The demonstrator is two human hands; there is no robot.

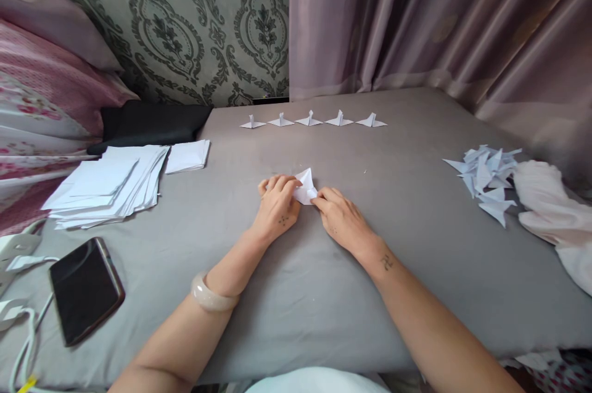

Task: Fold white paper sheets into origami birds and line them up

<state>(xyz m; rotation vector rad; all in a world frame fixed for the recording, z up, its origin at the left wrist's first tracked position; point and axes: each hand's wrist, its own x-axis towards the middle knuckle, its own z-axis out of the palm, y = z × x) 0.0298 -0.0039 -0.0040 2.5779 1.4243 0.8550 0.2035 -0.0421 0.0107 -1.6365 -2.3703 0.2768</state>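
Observation:
A small piece of folded white paper [306,186] lies between my hands near the middle of the grey cloth-covered surface [324,282]. My left hand [279,203] is closed on its left side, the fingertips over the paper and partly covering it. On the paper's right lower corner, my right hand [341,215] pinches with thumb and index finger. One point of the paper stands up toward the back. Behind it, several folded paper cranes [311,118] are lined up in a row with wings spread.
Stacked white paper sheets [106,186] and a smaller paper stack [187,156] lie left. A phone [86,291] and white cables [30,334] are at front left. A pile of folded paper pieces [485,174] sits right, beside a pale cloth [550,208]. Curtains [370,16] hang behind.

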